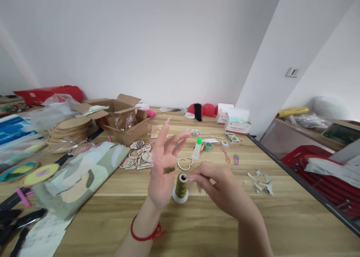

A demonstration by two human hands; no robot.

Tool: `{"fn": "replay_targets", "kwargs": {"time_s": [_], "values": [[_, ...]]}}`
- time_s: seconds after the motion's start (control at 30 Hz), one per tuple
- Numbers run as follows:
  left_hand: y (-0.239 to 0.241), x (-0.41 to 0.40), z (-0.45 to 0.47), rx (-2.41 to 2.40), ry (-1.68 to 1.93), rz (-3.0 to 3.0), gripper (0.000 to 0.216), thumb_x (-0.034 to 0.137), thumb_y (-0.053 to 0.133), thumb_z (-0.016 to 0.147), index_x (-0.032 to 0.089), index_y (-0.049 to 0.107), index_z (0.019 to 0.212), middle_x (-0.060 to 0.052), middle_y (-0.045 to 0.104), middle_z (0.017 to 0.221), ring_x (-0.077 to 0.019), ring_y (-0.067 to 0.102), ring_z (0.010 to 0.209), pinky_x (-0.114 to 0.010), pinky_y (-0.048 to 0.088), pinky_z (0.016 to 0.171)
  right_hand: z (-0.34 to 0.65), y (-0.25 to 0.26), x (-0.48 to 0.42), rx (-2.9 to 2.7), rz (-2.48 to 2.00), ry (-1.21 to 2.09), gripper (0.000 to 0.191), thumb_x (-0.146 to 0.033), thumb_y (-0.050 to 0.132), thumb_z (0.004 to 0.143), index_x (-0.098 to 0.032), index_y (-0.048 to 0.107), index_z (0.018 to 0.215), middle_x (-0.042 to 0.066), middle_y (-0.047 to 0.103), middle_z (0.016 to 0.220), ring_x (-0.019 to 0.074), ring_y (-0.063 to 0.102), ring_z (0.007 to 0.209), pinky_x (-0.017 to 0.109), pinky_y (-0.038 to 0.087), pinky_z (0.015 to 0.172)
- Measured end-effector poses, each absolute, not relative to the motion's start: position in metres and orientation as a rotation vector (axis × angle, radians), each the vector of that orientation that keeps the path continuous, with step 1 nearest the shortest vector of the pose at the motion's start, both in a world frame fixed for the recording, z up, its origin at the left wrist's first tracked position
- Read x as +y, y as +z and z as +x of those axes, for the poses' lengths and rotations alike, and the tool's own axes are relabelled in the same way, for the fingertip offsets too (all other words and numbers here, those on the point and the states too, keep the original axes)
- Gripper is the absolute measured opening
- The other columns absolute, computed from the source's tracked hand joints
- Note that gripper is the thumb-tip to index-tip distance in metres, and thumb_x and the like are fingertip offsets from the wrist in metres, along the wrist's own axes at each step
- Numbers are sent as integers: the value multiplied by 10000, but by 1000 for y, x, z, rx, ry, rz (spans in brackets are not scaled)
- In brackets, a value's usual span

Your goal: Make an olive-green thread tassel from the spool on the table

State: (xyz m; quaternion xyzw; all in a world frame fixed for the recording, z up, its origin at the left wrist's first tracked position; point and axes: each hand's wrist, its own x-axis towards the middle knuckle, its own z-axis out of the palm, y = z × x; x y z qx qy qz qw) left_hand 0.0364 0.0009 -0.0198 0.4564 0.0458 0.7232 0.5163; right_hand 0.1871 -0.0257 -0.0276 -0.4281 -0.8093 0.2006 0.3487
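My left hand (164, 165) is raised over the table with its fingers stretched and spread. A band of olive-green thread (169, 170) is wound across its palm. A cone spool of the same olive thread (181, 189) stands upright on its white base, just right of that hand. Beside the top of the spool is my right hand (215, 184), thumb and fingertips pinched together. Whatever is in the pinch is too fine to make out. Behind the hands lie a heart-shaped wooden frame (185, 163) and a green-capped glue bottle (197, 149).
Wooden cutouts (140, 156), an open cardboard box (126, 126) and a folded patterned cloth (84, 174) lie to the left. On the right are orange scissors (226, 156), small purple snips (236, 159) and scraps (263, 184). Sticky-note boxes (237, 126) stand by the wall.
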Motion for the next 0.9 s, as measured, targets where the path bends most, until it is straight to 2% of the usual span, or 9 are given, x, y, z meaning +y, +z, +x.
{"fn": "replay_targets", "kwargs": {"time_s": [0.17, 0.27, 0.33, 0.5, 0.57, 0.67, 0.77, 0.9], "values": [[-22, -5, 40, 63, 1615, 1039, 546, 620, 506, 867, 297, 582, 1301, -108, 664, 1123, -277, 513, 1251, -491, 349, 1093, 188, -25, -29, -2023, -805, 403, 149, -242, 578, 930, -209, 653, 806, 76, 593, 1037, 178, 578, 884, 297, 473, 792], [-22, -6, 41, 22, 1572, 973, 591, 643, 448, 881, 299, 528, 1355, -109, 646, 1155, -274, 488, 1277, -501, 330, 1102, 184, -24, -31, -2055, -771, 449, 165, -257, 580, 932, -207, 675, 806, 90, 580, 1182, 168, 589, 867, 310, 491, 801], [-22, -5, 40, 8, 1566, 953, 601, 649, 412, 891, 300, 506, 1372, -109, 640, 1168, -274, 481, 1284, -512, 321, 1104, 182, -23, -32, -2074, -754, 510, 166, -243, 581, 932, -199, 685, 810, 92, 601, 1159, 168, 608, 891, 303, 497, 817], [-18, -2, 38, 8, 1592, 925, 584, 644, 374, 902, 302, 520, 1353, -109, 650, 1152, -278, 452, 1316, -508, 302, 1113, 180, -20, -32, -2101, -710, 592, 153, -215, 580, 933, -196, 695, 835, 78, 653, 841, 226, 564, 1154, 310, 483, 908], [-17, -2, 37, 17, 1605, 913, 585, 648, 376, 899, 302, 529, 1345, -104, 661, 1122, -275, 459, 1312, -499, 284, 1125, 182, -19, -31, -2103, -717, 613, 153, -221, 574, 936, -198, 698, 851, 86, 665, 868, 226, 563, 1169, 315, 490, 912], [-15, -2, 35, 46, 1602, 906, 583, 650, 387, 892, 303, 545, 1332, -85, 692, 994, -264, 561, 1200, -505, 276, 1127, 183, -20, -30, -2104, -733, 642, 140, -242, 583, 932, -201, 703, 873, 104, 674, 976, 228, 573, 1166, 323, 500, 915], [-15, -3, 31, 60, 1587, 946, 555, 627, 391, 902, 276, 607, 1275, -62, 696, 809, -248, 669, 957, -520, 287, 1117, 184, -22, -29, -2099, -729, 646, 140, -241, 581, 934, -206, 701, 870, 99, 680, 979, 227, 573, 1167, 330, 495, 934], [-16, -8, 28, 29, 1613, 1019, 487, 547, 404, 932, 221, 730, 1090, -50, 673, 643, -206, 662, 689, -512, 326, 1102, 185, -22, -30, -2087, -725, 622, 142, -218, 589, 929, -206, 690, 830, 85, 678, 1032, 202, 605, 1109, 304, 488, 931]]}}
